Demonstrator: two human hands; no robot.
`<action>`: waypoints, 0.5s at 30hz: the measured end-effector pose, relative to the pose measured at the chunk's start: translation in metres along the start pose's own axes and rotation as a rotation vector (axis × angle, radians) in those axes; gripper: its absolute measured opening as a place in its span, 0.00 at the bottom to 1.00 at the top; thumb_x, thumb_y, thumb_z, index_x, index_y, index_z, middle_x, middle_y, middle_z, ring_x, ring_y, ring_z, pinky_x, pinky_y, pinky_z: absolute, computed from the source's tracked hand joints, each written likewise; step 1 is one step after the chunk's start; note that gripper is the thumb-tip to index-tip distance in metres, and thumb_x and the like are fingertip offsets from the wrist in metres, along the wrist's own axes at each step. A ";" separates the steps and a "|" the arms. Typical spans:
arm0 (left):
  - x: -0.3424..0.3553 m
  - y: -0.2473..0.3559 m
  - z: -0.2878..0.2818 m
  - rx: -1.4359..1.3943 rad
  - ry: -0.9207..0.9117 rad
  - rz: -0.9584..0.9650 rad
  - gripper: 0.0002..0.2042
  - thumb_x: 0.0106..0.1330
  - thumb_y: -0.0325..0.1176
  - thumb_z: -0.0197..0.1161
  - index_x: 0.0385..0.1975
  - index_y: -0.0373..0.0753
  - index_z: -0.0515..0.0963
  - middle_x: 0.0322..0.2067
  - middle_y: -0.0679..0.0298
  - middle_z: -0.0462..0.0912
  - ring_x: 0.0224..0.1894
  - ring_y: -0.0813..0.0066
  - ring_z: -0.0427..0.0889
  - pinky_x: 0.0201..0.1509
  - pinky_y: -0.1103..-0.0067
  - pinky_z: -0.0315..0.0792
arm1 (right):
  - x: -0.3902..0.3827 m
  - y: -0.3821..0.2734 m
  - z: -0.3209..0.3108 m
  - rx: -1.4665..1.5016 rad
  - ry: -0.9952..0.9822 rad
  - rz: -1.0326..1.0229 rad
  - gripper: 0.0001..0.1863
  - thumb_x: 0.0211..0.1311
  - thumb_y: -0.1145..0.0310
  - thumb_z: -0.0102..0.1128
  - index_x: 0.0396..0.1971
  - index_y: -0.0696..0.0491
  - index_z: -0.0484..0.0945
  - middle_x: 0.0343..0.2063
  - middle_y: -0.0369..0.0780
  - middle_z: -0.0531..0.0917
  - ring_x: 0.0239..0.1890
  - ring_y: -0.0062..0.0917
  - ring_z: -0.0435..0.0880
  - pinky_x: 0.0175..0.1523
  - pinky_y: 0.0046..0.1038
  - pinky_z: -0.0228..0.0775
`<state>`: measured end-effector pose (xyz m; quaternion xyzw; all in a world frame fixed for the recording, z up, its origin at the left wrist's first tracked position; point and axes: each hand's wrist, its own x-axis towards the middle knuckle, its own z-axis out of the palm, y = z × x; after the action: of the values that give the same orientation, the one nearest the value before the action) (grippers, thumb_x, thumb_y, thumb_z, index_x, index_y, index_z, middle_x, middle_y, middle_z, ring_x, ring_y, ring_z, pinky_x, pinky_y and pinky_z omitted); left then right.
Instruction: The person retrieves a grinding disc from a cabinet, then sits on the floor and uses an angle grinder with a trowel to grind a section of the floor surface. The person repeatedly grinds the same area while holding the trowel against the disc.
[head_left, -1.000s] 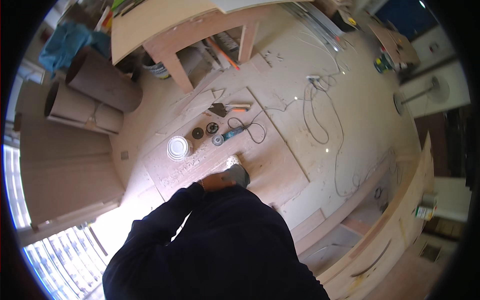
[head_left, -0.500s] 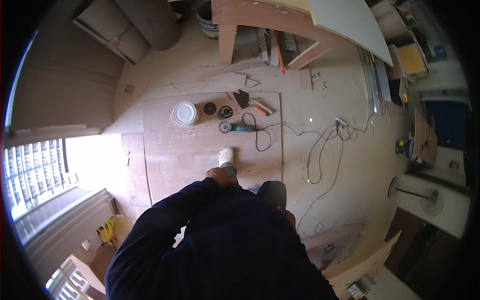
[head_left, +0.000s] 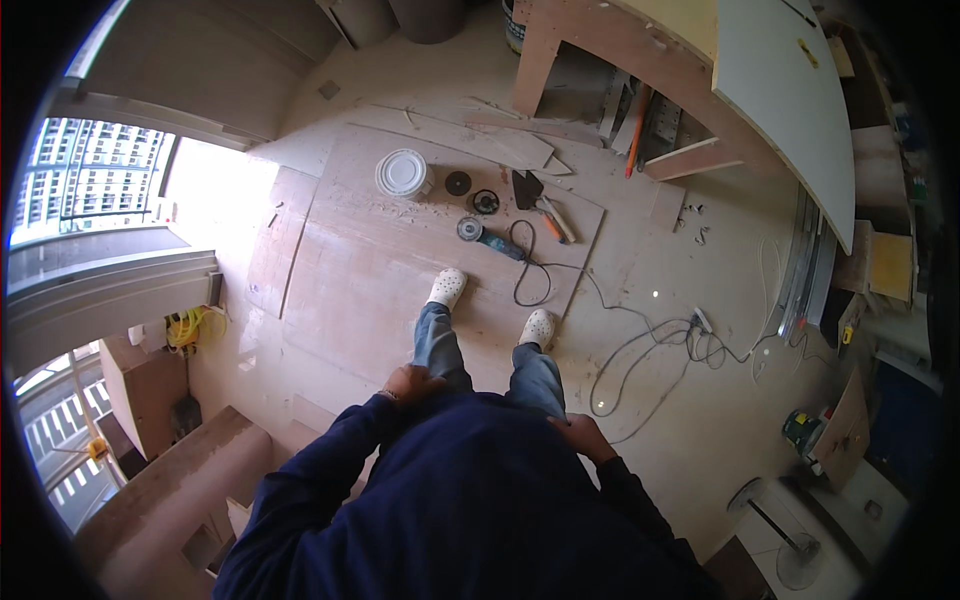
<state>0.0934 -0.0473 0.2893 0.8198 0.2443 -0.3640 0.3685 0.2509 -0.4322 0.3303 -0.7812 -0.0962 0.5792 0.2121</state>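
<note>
My left hand is at the upper left leg of my blue jeans, its fingers curled in against the cloth. At the other thigh my right hand is closed on the jeans too, its fingertips partly hidden. Ahead of my feet, an angle grinder with a disc lies on a brown board. Beyond it are a black disc, a round black part, a trowel and a second tool with an orange part. A white lidded bucket stands to their left.
Grey cables loop across the floor on the right to a power strip. A wooden workbench stands at the far right, with metal strips stored under it. Wood offcuts lie beyond the board. A fan is at the near right.
The view has swung round, and the floor items appear tilted and shifted. Both white clogs now show where one did before. My right hand has come into clearer view at the thigh.
</note>
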 end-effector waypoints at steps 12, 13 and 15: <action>-0.092 0.034 0.068 -0.251 -0.057 -0.229 0.28 0.69 0.58 0.59 0.36 0.32 0.85 0.37 0.43 0.87 0.44 0.46 0.86 0.51 0.59 0.76 | 0.031 0.011 -0.054 -0.225 -0.373 0.026 0.39 0.67 0.34 0.53 0.30 0.64 0.82 0.25 0.52 0.85 0.29 0.41 0.87 0.39 0.37 0.78; -0.095 0.042 0.063 -0.261 -0.081 -0.257 0.28 0.69 0.58 0.59 0.36 0.32 0.85 0.37 0.43 0.87 0.44 0.45 0.86 0.52 0.59 0.76 | 0.039 0.004 -0.054 -0.300 -0.475 0.068 0.40 0.67 0.34 0.52 0.32 0.65 0.83 0.25 0.50 0.85 0.26 0.36 0.87 0.38 0.35 0.79; -0.091 0.047 0.060 -0.274 -0.117 -0.270 0.29 0.69 0.59 0.59 0.36 0.33 0.85 0.36 0.43 0.87 0.45 0.45 0.86 0.51 0.59 0.76 | 0.063 0.000 -0.049 -0.375 -0.683 0.144 0.40 0.68 0.34 0.52 0.32 0.65 0.83 0.26 0.48 0.87 0.27 0.36 0.87 0.39 0.36 0.79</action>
<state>0.0439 -0.1350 0.3518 0.6991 0.3775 -0.4205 0.4381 0.3168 -0.4186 0.2879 -0.5736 -0.2101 0.7915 -0.0194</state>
